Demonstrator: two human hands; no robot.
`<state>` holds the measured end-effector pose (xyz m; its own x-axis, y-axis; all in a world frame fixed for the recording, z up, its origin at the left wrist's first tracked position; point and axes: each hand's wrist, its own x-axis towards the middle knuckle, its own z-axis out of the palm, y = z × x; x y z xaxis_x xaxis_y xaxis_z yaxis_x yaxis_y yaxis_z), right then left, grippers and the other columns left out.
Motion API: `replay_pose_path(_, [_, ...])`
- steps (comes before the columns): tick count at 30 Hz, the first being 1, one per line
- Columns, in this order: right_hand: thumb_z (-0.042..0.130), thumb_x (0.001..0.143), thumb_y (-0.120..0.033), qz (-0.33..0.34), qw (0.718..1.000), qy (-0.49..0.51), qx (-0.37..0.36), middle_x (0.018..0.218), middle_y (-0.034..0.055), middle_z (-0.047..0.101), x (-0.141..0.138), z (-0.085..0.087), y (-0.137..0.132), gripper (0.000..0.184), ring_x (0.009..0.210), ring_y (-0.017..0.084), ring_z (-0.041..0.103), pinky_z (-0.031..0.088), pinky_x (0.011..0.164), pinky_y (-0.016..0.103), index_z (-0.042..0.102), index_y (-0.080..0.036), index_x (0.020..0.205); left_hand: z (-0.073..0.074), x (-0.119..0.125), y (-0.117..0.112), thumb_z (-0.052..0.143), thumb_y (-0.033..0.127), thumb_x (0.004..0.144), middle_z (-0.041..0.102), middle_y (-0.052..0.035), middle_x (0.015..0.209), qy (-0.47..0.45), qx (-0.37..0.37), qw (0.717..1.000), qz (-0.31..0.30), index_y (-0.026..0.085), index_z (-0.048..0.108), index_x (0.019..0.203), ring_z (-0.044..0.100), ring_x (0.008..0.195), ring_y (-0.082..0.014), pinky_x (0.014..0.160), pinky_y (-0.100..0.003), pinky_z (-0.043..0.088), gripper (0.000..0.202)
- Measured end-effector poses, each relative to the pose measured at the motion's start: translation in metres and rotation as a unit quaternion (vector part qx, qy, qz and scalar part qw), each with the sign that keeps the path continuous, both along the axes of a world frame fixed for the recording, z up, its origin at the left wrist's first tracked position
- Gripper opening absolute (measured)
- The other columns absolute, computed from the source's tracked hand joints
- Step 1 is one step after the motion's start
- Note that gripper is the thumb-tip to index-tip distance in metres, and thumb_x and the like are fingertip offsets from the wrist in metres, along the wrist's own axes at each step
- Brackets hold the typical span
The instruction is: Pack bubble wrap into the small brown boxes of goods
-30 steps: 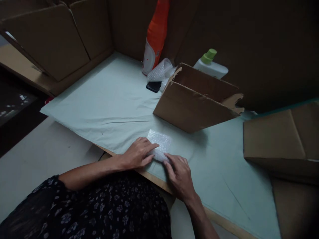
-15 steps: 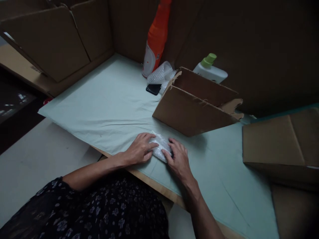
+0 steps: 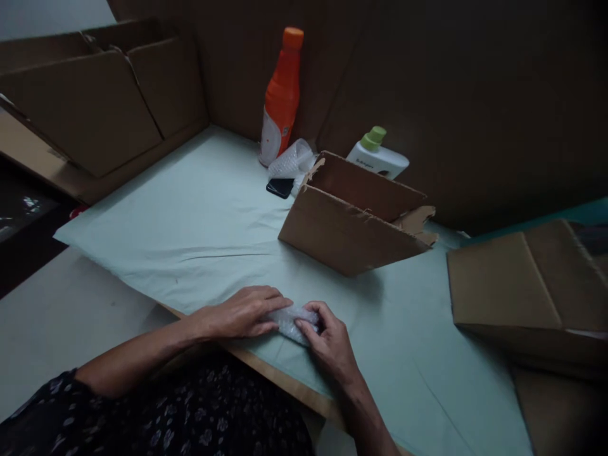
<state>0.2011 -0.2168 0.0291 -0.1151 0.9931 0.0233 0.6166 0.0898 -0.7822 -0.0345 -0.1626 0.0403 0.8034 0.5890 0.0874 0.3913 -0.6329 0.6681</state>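
Observation:
A small bubble-wrap bundle (image 3: 291, 322) is at the near edge of the cloth-covered table, between my two hands. My left hand (image 3: 249, 311) grips its left end, thumb below and fingers on top. On the right end, my right hand (image 3: 327, 332) pinches the bundle between thumb and curled fingers. What lies inside the wrap, if anything, is hidden. Beyond my hands stands an open cardboard box (image 3: 351, 237) with torn upper edges.
Behind the box are a white bottle with a green cap (image 3: 380, 158), a roll of bubble wrap (image 3: 291, 159), a black phone-like object (image 3: 280, 187) and a tall orange bottle (image 3: 281, 101). More cardboard boxes stand at left (image 3: 80, 114) and right (image 3: 503, 278). The pale green cloth (image 3: 190, 209) has creases.
My hands have drawn the bundle slightly nearer to me. Both have closed from lying flat on it to gripping its ends. The camera view has tilted up a little.

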Motion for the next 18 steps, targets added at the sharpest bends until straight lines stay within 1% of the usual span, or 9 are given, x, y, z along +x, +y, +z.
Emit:
replay_pose_path(2, [0.064,0.089,-0.035,-0.008,0.999,0.035,-0.026,0.081,0.0012,0.070,0.007,0.000,0.001,0.020,0.064,0.017,0.064,0.052,0.059,0.026,0.066,-0.020,0.103,-0.004,0.003,-0.002,0.054,0.023,0.097,0.070,-0.0103,0.112,-0.029,-0.043,0.998,0.027,0.019,0.061,0.133,0.067,0.097,-0.0207,0.084,-0.033,0.054,0.037])
replay_pose_path(4, [0.063,0.091,-0.043,0.027,0.997,0.073,-0.021,0.112,0.0103,0.073,0.017,0.005,-0.002,0.040,0.092,0.022,0.073,0.059,0.074,0.030,0.064,-0.020,0.124,-0.004,0.006,0.001,0.052,0.023,0.097,0.071,-0.0087,0.107,-0.078,-0.128,0.986,0.069,0.018,0.065,0.128,0.066,0.091,-0.0186,0.080,-0.031,0.053,0.034])
replay_pose_path(7, [0.070,0.088,-0.053,0.112,0.992,0.058,0.024,0.156,0.0174,0.047,0.030,0.019,-0.010,0.072,0.139,0.032,0.053,0.058,0.098,0.040,0.047,-0.025,0.151,0.000,0.008,0.010,0.052,0.030,0.096,0.073,-0.0077,0.106,-0.147,-0.290,0.940,0.104,0.018,0.067,0.127,0.063,0.083,-0.0164,0.072,-0.027,0.049,0.036])
replay_pose_path(8, [0.073,0.088,-0.050,0.124,0.991,0.029,0.045,0.160,0.0170,0.042,0.032,0.023,-0.012,0.075,0.143,0.033,0.049,0.057,0.100,0.041,0.044,-0.027,0.153,0.002,0.009,0.012,0.053,0.033,0.095,0.073,-0.0074,0.105,-0.158,-0.338,0.923,0.097,0.018,0.066,0.128,0.061,0.080,-0.0157,0.069,-0.026,0.047,0.038])
replay_pose_path(10, [0.072,0.090,-0.034,0.129,0.986,-0.027,0.098,0.162,0.0164,0.039,0.033,0.032,-0.012,0.063,0.139,0.030,0.054,0.058,0.099,0.039,0.049,-0.029,0.149,0.006,0.012,0.017,0.056,0.039,0.094,0.073,-0.0065,0.102,-0.162,-0.410,0.895,0.069,0.018,0.065,0.131,0.058,0.074,-0.0139,0.065,-0.024,0.044,0.044])
replay_pose_path(12, [0.064,0.091,-0.017,0.137,0.977,-0.054,0.154,0.157,0.0152,0.047,0.034,0.042,-0.007,0.049,0.128,0.026,0.064,0.060,0.096,0.035,0.057,-0.028,0.138,0.012,0.015,0.020,0.058,0.043,0.094,0.072,-0.0050,0.096,-0.151,-0.446,0.881,0.044,0.018,0.066,0.131,0.056,0.071,-0.0124,0.063,-0.023,0.043,0.046])
replay_pose_path(15, [0.055,0.090,-0.008,0.173,0.967,-0.040,0.183,0.126,0.0083,0.072,0.047,0.063,0.006,0.045,0.109,0.023,0.074,0.063,0.087,0.031,0.060,-0.030,0.129,0.031,0.019,0.029,0.057,0.045,0.096,0.072,-0.0040,0.093,-0.126,-0.416,0.901,0.009,0.020,0.067,0.131,0.058,0.071,-0.0124,0.061,-0.021,0.045,0.044])
replay_pose_path(16, [0.055,0.092,-0.011,0.181,0.967,-0.032,0.179,0.115,0.0058,0.076,0.056,0.074,0.010,0.043,0.103,0.023,0.075,0.064,0.083,0.031,0.060,-0.032,0.129,0.042,0.020,0.036,0.056,0.045,0.097,0.073,-0.0047,0.096,-0.131,-0.366,0.921,0.009,0.022,0.066,0.134,0.061,0.074,-0.0135,0.063,-0.022,0.048,0.044])
replay_pose_path(18, [0.057,0.097,-0.023,0.142,0.971,-0.021,0.189,0.104,0.0034,0.077,0.077,0.098,0.016,0.032,0.094,0.024,0.076,0.064,0.075,0.031,0.063,-0.036,0.125,0.068,0.021,0.055,0.058,0.042,0.098,0.072,-0.0083,0.113,-0.173,-0.188,0.966,0.037,0.025,0.059,0.141,0.067,0.093,-0.0186,0.076,-0.029,0.056,0.046])
